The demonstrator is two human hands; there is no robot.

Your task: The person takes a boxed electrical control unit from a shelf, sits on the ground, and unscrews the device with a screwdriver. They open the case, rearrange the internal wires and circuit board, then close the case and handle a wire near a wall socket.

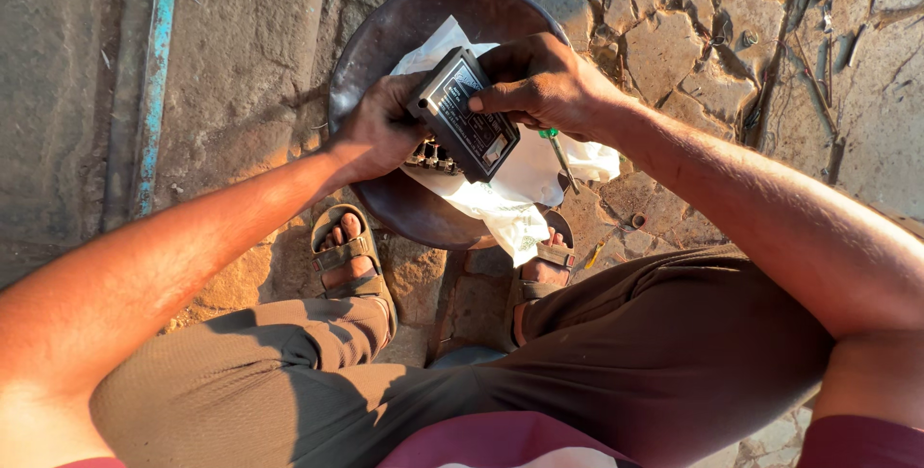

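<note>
Held thing: a flat, dark rectangular device with a label plate on its face (464, 114), tilted, raised just above a round dark metal pan.
Left hand (378, 129): its grip is clamped on the device's left end and underside, fingers wrapped beneath it.
Right hand (541, 81): its grip is closed over the device's upper right edge, index finger pressed along the label face; a thin green-handled screwdriver (556, 152) pokes out below the palm.
Under the device: a small part with a row of dark knobs (430, 154), partly hidden, too unclear to identify.
White cloth (525, 184): crumpled, lying in the pan and spilling over its near rim.
Round pan (404, 25): resting on the ground between the person's feet.
Feet: in brown strapped sandals (348, 254).
Ground (693, 54): cracked stone slabs in low, warm sunlight.
</note>
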